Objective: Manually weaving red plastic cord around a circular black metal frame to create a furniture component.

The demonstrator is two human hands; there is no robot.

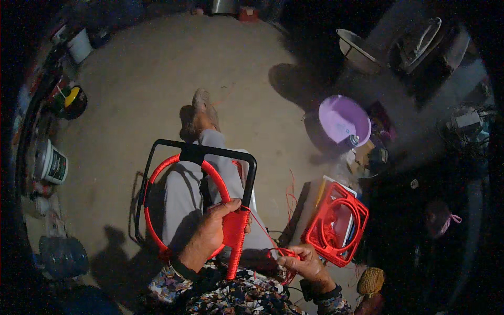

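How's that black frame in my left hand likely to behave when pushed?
The frame looks stiff: its bars span without sagging. It's probably light for its size, being mostly open. Its ridged red cord may resist slipping.

- The frame is showing black, its ring and cord bright red.
- The second frame is showing red.
- Toward the floor's right edge, a basin is showing lilac.
- The top is showing multicoloured print on black.

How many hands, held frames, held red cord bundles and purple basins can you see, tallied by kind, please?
Hands, left hand and right hand: 2
Held frame: 1
Held red cord bundle: 1
Purple basin: 1
Total: 5
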